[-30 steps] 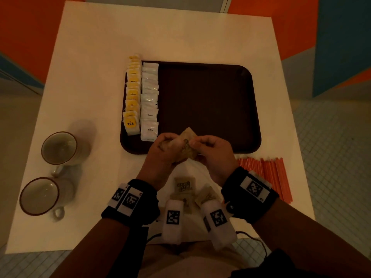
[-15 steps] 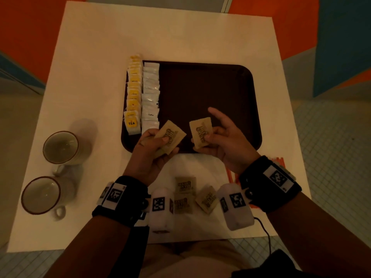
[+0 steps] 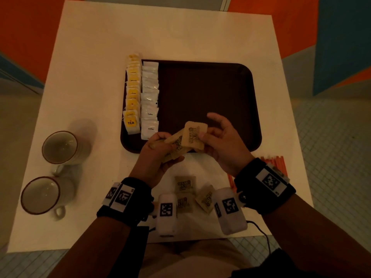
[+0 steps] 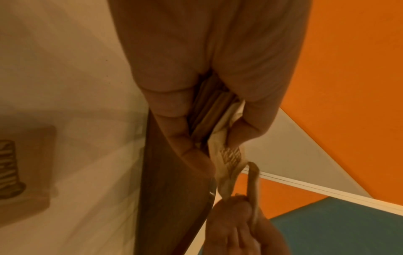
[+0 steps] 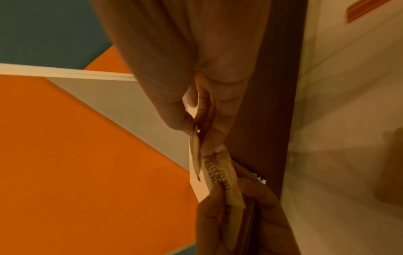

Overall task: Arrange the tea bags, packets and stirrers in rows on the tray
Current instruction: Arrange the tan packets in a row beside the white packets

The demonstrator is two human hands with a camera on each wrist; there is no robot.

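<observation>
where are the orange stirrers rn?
Head view: orange stirrers lie on the table off the tray's near-right corner, partly hidden behind the right wrist.

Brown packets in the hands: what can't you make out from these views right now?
- Packet count in the left hand: fingers cover the stack, all views.
- Print on the packet pinched by the right hand: too small, blurred.
- Stirrers: mostly hidden by the right wristband, head view.

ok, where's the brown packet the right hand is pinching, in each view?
Head: brown packet, centre, over the tray's near edge.
Left wrist: lower centre, edge-on.
Right wrist: centre, edge-on below the fingertips.
Shared landmark: the dark tray.
</observation>
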